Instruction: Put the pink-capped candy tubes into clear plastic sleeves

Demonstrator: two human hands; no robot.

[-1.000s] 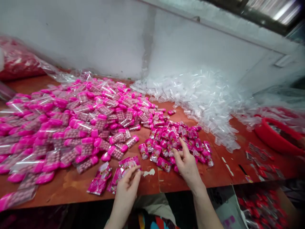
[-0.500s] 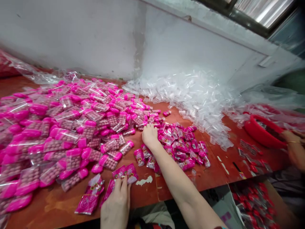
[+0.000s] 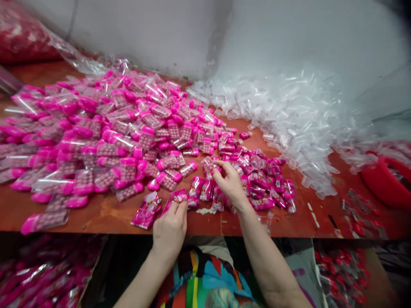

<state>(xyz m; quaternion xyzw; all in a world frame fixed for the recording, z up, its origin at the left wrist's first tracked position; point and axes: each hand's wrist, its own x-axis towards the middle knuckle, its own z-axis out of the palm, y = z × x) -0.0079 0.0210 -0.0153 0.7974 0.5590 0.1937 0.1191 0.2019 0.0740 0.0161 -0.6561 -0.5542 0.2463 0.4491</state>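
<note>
**Right hand [image 3: 230, 187] back from its reach, close to the left hand [image 3: 169, 225]**

The right hand, which half a second ago stretches to the far-left edge of the packet pile [image 3: 263, 185], is now drawn back over that pile's near-left part. Its thumb and index finger nearly meet at a clear-and-pink piece [image 3: 208, 166]; whether they grip it cannot be told. The left hand remains at the flat pink packets [image 3: 178, 195], its thumb and fingertips pressed together on their near edge. In all likelihood the reach is over and the handling is again between the two hands.

The flat pink packets lie near the front of the desk [image 3: 111, 218], between a loose pink packet [image 3: 147, 211] and the packet pile. Their visible part slants from near left to far right, the far end pointing toward the bead-filled containers [image 3: 96, 149]; the rest is hidden by the fingers. The loose pink packet has its long axis on a similar slant. The clear-and-pink piece is too blurred for its axis to be read.
</note>
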